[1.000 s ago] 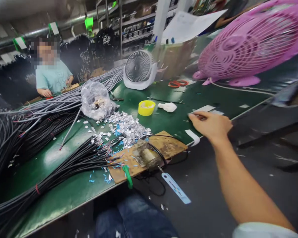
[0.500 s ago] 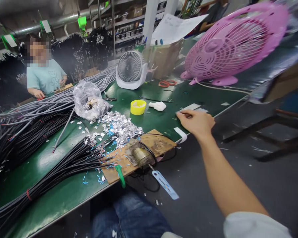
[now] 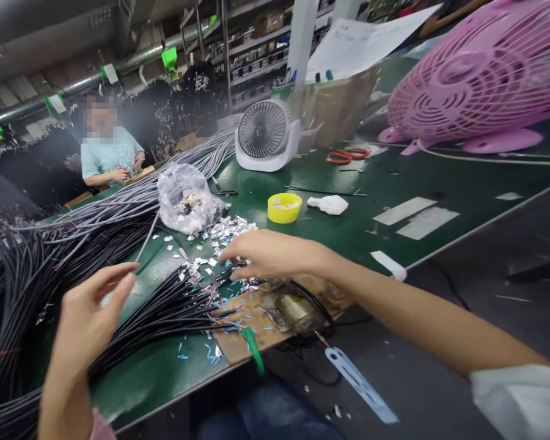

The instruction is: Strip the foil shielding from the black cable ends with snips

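Observation:
My left hand (image 3: 89, 315) is raised at the left above a bundle of black cables (image 3: 165, 311). Its thumb and fingers are apart with nothing between them. Over a heap of silver foil scraps (image 3: 231, 229) hovers my right hand (image 3: 268, 252), its thumb and fingers apart. Just below its fingertips lies a dark, slim tool (image 3: 222, 278), partly covered by the hand, so its kind is unclear. The cables' stripped ends rest by a wooden board (image 3: 233, 345), which bears a worn metal device (image 3: 293, 308) and a green-handled item (image 3: 253, 349).
A plastic bag of scraps (image 3: 183, 198), a yellow tape ring (image 3: 284, 208), a crumpled white wad (image 3: 327, 205) and red-handled scissors (image 3: 348, 156) lie on the green table (image 3: 165, 388). Behind stand a small fan (image 3: 263, 134) and a pink fan (image 3: 462, 85). A co-worker (image 3: 112, 153) sits across.
My right hand has moved left from the table's right edge to over the foil scraps. My left hand has come into view at the left. The view has shifted left.

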{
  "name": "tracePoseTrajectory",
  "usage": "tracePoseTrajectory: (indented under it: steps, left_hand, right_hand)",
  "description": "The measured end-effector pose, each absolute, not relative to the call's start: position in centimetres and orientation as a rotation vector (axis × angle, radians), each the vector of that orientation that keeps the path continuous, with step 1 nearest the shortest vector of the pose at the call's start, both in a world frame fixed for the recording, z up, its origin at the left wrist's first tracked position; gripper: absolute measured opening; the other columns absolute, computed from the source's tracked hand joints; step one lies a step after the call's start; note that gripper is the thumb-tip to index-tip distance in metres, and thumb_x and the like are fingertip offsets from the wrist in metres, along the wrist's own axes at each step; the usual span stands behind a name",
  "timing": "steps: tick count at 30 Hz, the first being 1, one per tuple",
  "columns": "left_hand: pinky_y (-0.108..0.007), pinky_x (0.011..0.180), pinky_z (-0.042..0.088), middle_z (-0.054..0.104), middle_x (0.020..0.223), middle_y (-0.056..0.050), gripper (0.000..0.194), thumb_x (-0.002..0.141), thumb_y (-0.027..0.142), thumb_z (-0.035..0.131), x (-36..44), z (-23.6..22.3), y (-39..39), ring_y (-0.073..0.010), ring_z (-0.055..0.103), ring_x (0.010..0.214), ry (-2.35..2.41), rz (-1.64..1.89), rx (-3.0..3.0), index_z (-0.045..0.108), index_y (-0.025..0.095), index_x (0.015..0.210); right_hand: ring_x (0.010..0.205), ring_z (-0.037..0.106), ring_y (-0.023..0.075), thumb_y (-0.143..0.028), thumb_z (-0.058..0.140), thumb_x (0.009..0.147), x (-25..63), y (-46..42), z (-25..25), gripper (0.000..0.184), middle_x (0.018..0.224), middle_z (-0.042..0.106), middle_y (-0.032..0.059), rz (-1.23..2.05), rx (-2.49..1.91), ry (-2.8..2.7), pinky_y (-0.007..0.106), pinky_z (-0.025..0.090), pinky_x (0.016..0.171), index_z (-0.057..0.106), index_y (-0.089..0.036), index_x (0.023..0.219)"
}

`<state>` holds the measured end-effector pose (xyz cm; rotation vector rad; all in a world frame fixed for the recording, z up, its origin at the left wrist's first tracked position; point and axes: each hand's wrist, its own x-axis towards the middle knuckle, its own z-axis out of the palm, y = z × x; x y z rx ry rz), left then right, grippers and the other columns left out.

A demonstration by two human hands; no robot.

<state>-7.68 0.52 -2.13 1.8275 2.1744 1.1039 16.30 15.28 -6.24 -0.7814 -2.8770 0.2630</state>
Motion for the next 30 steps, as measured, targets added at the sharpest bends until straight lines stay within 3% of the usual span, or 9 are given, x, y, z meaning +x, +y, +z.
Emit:
tracePoseTrajectory:
  steps: [4, 9, 12, 22, 27, 30]
  left_hand:
    - [-0.028, 0.069, 0.052, 0.072, 0.085, -0.004, 0.022, 0.079, 0.029, 0.06, -7.8, -5.7, 5.6, -0.0179, 0.067, 0.075, 2.07, 0.857, 1.837, 0.07, 0.014, 0.091]
    - [-0.025, 0.073, 0.048, 0.069, 0.085, 0.001, 0.016, 0.083, 0.026, 0.058, -7.3, -9.5, 6.7, -0.0138, 0.062, 0.077, 1.869, 0.706, 1.994, 0.07, 0.023, 0.093]
    - [-0.025, 0.076, 0.044, 0.065, 0.091, 0.002, 0.019, 0.084, 0.025, 0.058, -7.0, -10.6, 6.8, -0.0127, 0.058, 0.083, 1.772, 0.654, 2.063, 0.067, 0.026, 0.101]
    - [-0.023, 0.063, 0.042, 0.064, 0.082, -0.002, 0.019, 0.087, 0.018, 0.051, -7.4, -12.6, 7.7, -0.0131, 0.057, 0.07, 1.822, 0.676, 2.164, 0.069, 0.023, 0.088]
    - [-0.025, 0.06, 0.043, 0.066, 0.078, -0.001, 0.017, 0.085, 0.018, 0.054, -6.9, -12.4, 7.4, -0.0148, 0.057, 0.066, 1.978, 0.74, 2.169, 0.07, 0.025, 0.084]
    - [-0.027, 0.065, 0.046, 0.066, 0.079, -0.002, 0.017, 0.085, 0.018, 0.053, -6.4, -12.4, 7.0, -0.0159, 0.058, 0.068, 2.042, 0.902, 2.13, 0.069, 0.023, 0.083]
  right_hand:
    - [0.063, 0.06, 0.0141, -0.003, 0.063, 0.069, 11.3, 15.2, -6.9, 0.008, 0.067, 0.065, 0.0083, 0.031, -0.78, -3.026, 0.021, 0.037, 0.056, 0.068, -0.009, 0.071]
    - [0.059, 0.06, 0.0148, 0.001, 0.058, 0.073, 9.9, 14.6, -9.2, 0.016, 0.061, 0.063, 0.0078, 0.008, -0.752, -3.059, 0.022, 0.031, 0.051, 0.065, -0.01, 0.063]
    - [0.062, 0.061, 0.0174, -0.001, 0.056, 0.077, 10.3, 14.8, -9.7, 0.017, 0.065, 0.064, 0.0095, 0.001, -0.743, -3.093, 0.023, 0.028, 0.05, 0.065, -0.01, 0.066]
    - [0.076, 0.062, 0.0206, -0.004, 0.052, 0.082, 10.9, 16.8, -10.6, 0.016, 0.083, 0.066, 0.0084, -0.045, -0.759, -3.105, 0.027, 0.025, 0.054, 0.064, -0.012, 0.089]
    - [0.072, 0.061, 0.0181, -0.005, 0.05, 0.083, 11.1, 17.0, -9.7, 0.021, 0.086, 0.063, 0.0094, -0.059, -1.083, -3.028, 0.026, 0.016, 0.048, 0.063, -0.015, 0.096]
    - [0.069, 0.06, 0.0176, -0.017, 0.046, 0.09, 11.3, 16.8, -8.7, 0.019, 0.085, 0.062, 0.0094, -0.108, -1.227, -2.792, 0.024, 0.018, 0.049, 0.059, -0.016, 0.104]
